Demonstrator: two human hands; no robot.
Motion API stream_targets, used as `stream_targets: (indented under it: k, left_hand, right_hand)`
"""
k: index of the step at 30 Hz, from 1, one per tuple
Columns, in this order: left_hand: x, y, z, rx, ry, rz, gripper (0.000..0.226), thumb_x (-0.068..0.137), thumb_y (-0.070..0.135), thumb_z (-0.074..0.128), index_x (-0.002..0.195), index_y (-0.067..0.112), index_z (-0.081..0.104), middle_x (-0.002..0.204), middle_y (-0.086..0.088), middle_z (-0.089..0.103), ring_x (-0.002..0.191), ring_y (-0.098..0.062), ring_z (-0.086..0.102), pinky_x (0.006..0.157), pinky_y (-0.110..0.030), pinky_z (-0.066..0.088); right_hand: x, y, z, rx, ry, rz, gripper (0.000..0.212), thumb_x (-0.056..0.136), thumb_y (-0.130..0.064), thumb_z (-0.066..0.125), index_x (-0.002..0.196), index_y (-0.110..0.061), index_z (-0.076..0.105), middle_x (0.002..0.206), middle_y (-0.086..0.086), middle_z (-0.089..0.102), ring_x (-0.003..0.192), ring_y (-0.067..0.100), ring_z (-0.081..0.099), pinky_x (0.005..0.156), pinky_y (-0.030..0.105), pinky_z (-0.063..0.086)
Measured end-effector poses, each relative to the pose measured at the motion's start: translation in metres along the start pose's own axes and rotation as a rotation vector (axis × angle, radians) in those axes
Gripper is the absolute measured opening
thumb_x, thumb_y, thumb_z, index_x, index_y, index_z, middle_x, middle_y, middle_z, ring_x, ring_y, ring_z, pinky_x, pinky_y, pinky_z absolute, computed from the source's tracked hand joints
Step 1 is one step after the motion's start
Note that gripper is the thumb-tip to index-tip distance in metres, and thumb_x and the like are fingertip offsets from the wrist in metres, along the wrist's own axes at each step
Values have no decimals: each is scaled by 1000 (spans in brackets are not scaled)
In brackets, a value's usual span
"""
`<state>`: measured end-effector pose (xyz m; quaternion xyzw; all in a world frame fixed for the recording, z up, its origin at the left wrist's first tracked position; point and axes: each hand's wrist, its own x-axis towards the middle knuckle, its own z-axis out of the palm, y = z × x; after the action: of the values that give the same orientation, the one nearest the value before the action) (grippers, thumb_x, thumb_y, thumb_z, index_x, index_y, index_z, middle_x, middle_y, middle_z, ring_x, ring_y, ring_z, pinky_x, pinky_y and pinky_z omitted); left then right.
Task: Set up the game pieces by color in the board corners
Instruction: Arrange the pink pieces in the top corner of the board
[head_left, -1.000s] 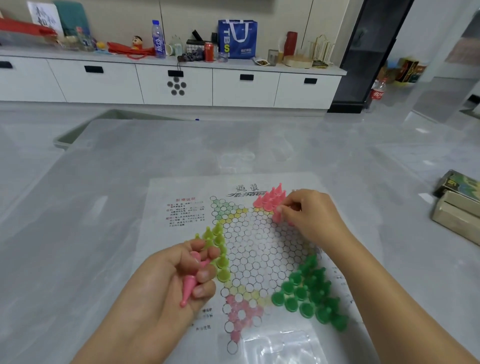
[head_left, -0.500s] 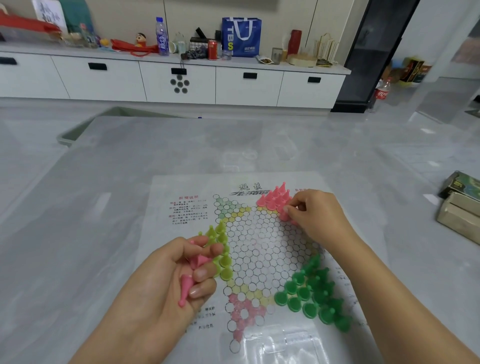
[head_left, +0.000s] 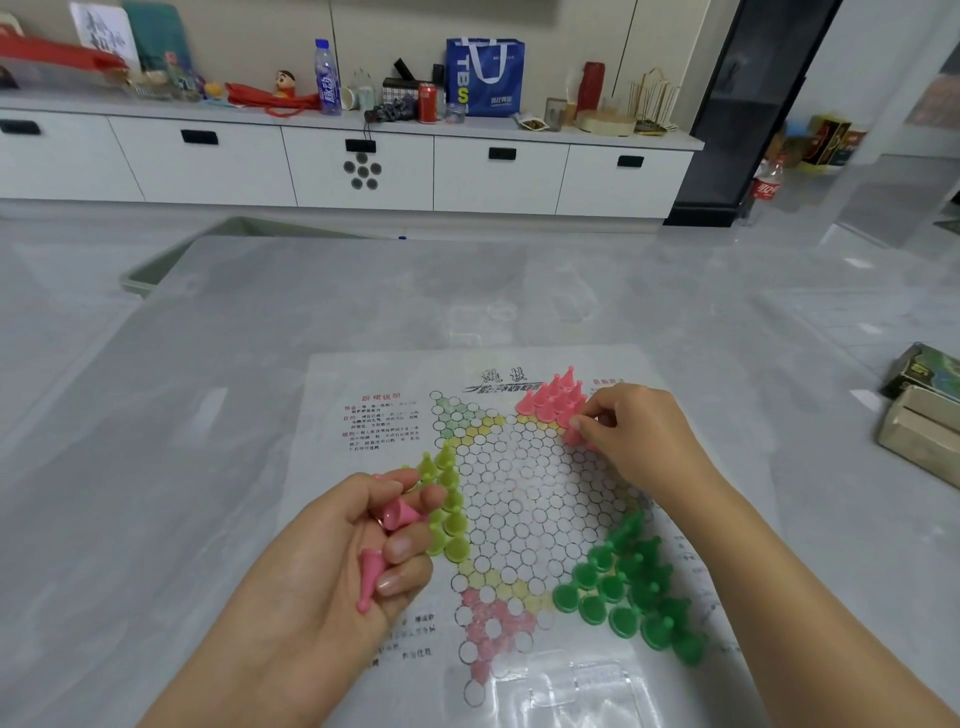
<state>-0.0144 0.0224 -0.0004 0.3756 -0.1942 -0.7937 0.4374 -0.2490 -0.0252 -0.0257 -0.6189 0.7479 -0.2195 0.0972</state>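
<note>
pink pieces (head_left: 553, 399) cluster at the paper board's (head_left: 519, 499) far corner; the right hand (head_left: 631, 436) pinches one pink piece (head_left: 571, 434) at the cluster's near edge. the left hand (head_left: 332, 561) curls round two spare pink pieces (head_left: 387, 540), beside the yellow-green pieces (head_left: 448, 506). dark green pieces (head_left: 631, 587) fill the near-right corner. bare grey table (head_left: 260, 364) surrounds.
</note>
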Motion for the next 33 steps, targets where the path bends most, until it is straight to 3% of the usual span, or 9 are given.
stream_targets:
  k: [7, 11, 13, 16, 20, 25, 29, 31, 33]
  left_hand:
    - [-3, 4, 1, -8, 29, -50, 11, 70, 7, 45, 81, 9, 45, 57, -8, 54, 34, -8, 30, 29, -14, 22]
    - [-4, 2, 7, 49, 10, -42, 15, 67, 15, 51, 79, 5, 49, 54, -5, 54, 32, -6, 30, 28, -11, 21]
    - [-6, -1, 10, 134, -6, -28, 22, 69, 21, 54, 82, 3, 55, 52, -4, 52, 30, -5, 28, 28, -9, 20]
    - [-10, -3, 12, 315, -57, -1, 28, 70, 29, 59, 80, 3, 61, 48, -4, 49, 29, -3, 26, 29, -9, 19]
    - [-14, -3, 14, 507, -135, 15, 27, 63, 26, 67, 77, 5, 61, 46, -4, 50, 30, -4, 23, 32, -10, 17]
    - [-14, -3, 14, 589, -98, 70, 28, 61, 25, 67, 81, 5, 63, 46, -5, 52, 30, -4, 24, 34, -13, 19]
    - [-12, -3, 11, 610, -80, 75, 32, 70, 21, 67, 92, -1, 63, 47, -4, 52, 31, -4, 24, 35, -14, 20]
    - [-10, -4, 10, 620, -76, 72, 26, 76, 17, 66, 95, 0, 63, 47, -4, 52, 31, -4, 24, 36, -15, 19]
    - [-9, -5, 10, 622, -81, 77, 20, 79, 15, 64, 94, 3, 65, 46, -4, 52, 31, -5, 24, 36, -15, 19]
  right_hand:
    - [-2, -1, -8, -36, 54, -24, 22, 88, -28, 57, 79, -13, 71, 78, 3, 66, 71, 15, 56, 64, 25, 43]
    - [-12, -26, -26, 168, 165, -78, 27, 91, -25, 53, 77, -8, 69, 57, -4, 58, 46, 1, 50, 45, 10, 33]
    - [-22, -48, -35, 397, 97, -131, 21, 90, -24, 52, 81, -16, 69, 51, -9, 56, 38, -2, 45, 41, 6, 32]
    - [-35, -74, -43, 543, -154, -260, 16, 87, -29, 54, 85, -29, 69, 62, -14, 65, 50, -2, 49, 47, 9, 37]
    - [-40, -85, -43, 620, -467, -353, 8, 81, -23, 62, 83, -24, 71, 61, -21, 64, 58, -6, 56, 54, 6, 41]
    - [-38, -83, -36, 551, -526, -389, 8, 82, -19, 64, 83, -20, 72, 76, -7, 70, 70, 1, 64, 66, 12, 50]
    - [-38, -83, -38, 612, -592, -390, 12, 85, -16, 60, 86, -14, 72, 64, -16, 65, 62, -5, 58, 58, 7, 43]
    - [-37, -81, -37, 587, -597, -390, 12, 85, -18, 61, 86, -14, 72, 72, -7, 69, 68, 4, 62, 65, 16, 49]
    - [-37, -81, -35, 552, -612, -397, 11, 85, -20, 61, 87, -14, 71, 84, 5, 71, 82, 21, 65, 78, 37, 55]
